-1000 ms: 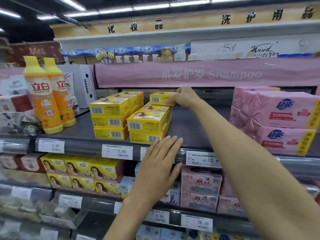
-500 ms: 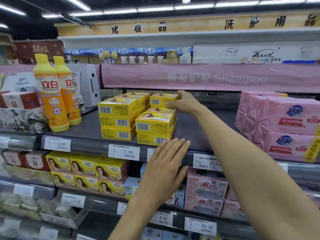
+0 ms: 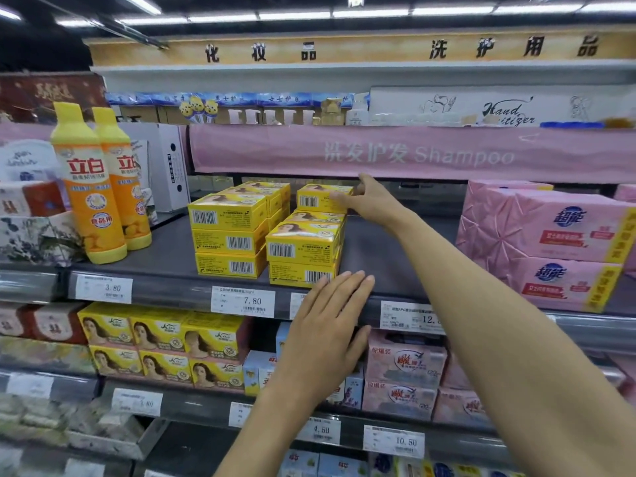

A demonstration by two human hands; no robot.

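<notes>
Yellow cardboard fills the right grip (image 3: 374, 202). Its fingers lie across the near end of a yellow box (image 3: 318, 196) and the thumb reaches over the back edge, so the box is held. That box sits topmost at the rear of the right-hand stack on the middle shelf (image 3: 165, 263), one level above the boxes in front of it. The left grip (image 3: 327, 328) is wide and flat, fingers straight and together. Its fingertips are at the shelf's front rail, just below the front right stack (image 3: 303, 259); whether they touch the rail cannot be told.

That front stack shows two barcode ends, one above the other. Just beside it, the left stack (image 3: 229, 241) shows three, with more yellow tops behind it. Well apart at the left end of the dark grey shelf stand two orange bottles (image 3: 91, 187) with yellow caps, side by side and upright. At the right end are pink packs (image 3: 564, 232), two of them stacked at the front.

Four price tags (image 3: 243, 301) hang on the rail, one partly hidden by the left grip. On the shelf below, six yellow boxes with faces (image 3: 155, 346) sit in two rows of three, and pink soap packs (image 3: 402, 363) lie further right.

Above the shelf hangs a pink banner (image 3: 413, 154) reading "Shampoo". Higher up are a white board (image 3: 499, 105), an ochre sign (image 3: 344, 49) with dark characters, and strip lights (image 3: 292, 15) on a dark shop ceiling.
</notes>
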